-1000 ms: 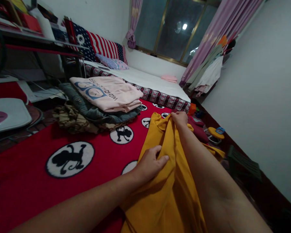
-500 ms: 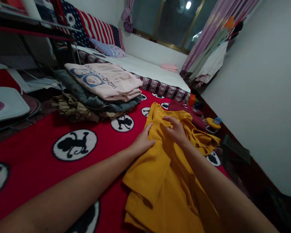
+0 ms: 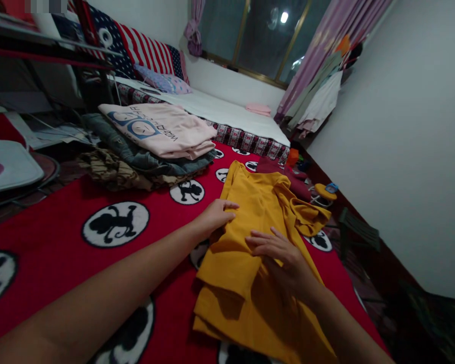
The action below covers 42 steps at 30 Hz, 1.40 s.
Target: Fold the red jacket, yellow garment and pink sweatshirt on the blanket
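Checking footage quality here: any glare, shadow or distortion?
Head view: a white light spot glares in the window; head view: shadow darkens the yellow cloth beneath the right hand; head view: the wide purple curtain leans, perhaps from lens distortion or tilt.

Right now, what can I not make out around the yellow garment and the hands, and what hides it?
All in the head view:
Yellow garment: inner layers, hidden under its top fold; nearest part, cut off by the bottom edge.
Right hand: its palm, hidden by the back of the hand, so whether it presses the cloth is unclear.
Maroon cloth: near part, hidden behind the yellow garment.
Denim: mostly covered by the pink garment.
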Tool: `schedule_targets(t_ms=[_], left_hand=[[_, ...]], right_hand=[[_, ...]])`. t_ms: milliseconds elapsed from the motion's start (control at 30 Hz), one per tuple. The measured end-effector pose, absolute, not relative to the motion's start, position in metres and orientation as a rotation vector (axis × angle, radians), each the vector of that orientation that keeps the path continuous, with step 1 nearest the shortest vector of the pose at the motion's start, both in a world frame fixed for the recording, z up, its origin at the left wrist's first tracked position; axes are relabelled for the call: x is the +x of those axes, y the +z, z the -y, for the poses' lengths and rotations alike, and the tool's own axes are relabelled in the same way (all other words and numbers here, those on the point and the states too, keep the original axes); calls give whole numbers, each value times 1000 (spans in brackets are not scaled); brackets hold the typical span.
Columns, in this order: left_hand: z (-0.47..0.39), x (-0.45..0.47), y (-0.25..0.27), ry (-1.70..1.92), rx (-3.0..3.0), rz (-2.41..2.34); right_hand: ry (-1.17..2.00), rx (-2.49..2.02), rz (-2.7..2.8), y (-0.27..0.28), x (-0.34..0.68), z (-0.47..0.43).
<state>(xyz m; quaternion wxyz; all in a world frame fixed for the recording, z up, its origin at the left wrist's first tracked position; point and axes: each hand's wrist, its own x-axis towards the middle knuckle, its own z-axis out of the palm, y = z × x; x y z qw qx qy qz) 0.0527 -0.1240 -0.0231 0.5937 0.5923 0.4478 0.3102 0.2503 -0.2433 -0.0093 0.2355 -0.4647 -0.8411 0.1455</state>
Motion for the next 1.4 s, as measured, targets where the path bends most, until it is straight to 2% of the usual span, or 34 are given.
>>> schedule_targets(t_ms=[133,267,400,533,700,1000,1100,1267,1400], left_hand=[[123,42,-15,498,1594,-993],[126,36,-5,285,2132,-1117],[127,45,1,379,2418,-1295],[116,61,-18,613,2460,-1071],[82,69,-43,830,2422,-1195],[17,87,-35,695,2244,-1375],[9,93,-30,681,2254,-1359],[6,94,-9,660,2325,-1413],[25,101,4,601,2557,-1562]], right_hand=[[578,-1405,2130,14,268,260],[777,-1512,2187,15,267,261],[672,-1392,2064,6,247,241],[557,-1235,2235,-8,222,226],[517,-1362,2373,-8,210,245],[483,-1510,2796,-14,211,281],[655,-1547,2703,-9,211,281],[991,-1523,2126,26,215,281],[1329,-1382,2094,31,213,270]])
